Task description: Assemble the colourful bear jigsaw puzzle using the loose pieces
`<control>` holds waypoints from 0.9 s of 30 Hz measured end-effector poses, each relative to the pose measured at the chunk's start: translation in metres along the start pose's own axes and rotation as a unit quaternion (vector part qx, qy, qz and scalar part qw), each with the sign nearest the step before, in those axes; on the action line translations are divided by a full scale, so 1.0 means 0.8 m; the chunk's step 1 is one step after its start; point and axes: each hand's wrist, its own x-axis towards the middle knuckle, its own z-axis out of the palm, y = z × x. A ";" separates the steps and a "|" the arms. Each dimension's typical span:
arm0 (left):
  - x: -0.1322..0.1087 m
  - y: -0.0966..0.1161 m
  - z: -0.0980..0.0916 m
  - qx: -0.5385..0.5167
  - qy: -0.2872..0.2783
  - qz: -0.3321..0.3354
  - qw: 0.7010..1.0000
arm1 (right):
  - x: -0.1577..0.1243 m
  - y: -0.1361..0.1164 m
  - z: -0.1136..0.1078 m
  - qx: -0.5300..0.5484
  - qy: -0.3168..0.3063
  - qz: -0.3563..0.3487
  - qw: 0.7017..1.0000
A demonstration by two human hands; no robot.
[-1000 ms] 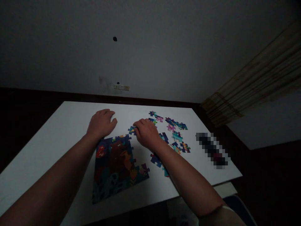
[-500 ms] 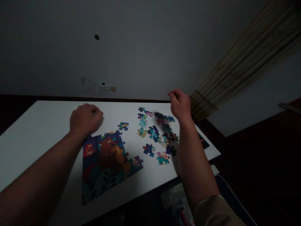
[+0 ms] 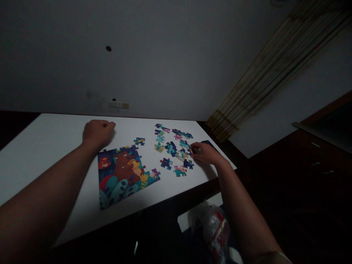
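My left hand rests as a loose fist on the white table, above the top left corner of a partly assembled jigsaw puzzle; nothing shows in it. The joined part pictures a brown bear, a red animal and leaves. At the right edge of the loose pieces, my right hand pinches a puzzle piece, partly covered by the fingers. Several loose pieces lie in a cluster, among them a blue and red one and a pink and teal one. A single piece sits just above the assembled part.
A dark flat item lies behind my right hand. Below the table's front edge is a clear plastic bag with red contents. A wall with a socket strip stands behind the table, and a curtain hangs at the right.
My right hand has come down from above the table's back edge to the right side of the loose pieces. My left hand stays in a fist. The view has shifted, showing more of the bag.
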 end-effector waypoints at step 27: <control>0.026 -0.024 0.024 -0.159 0.079 0.020 0.984 | -0.023 -0.017 0.068 -0.067 0.023 0.009 0.997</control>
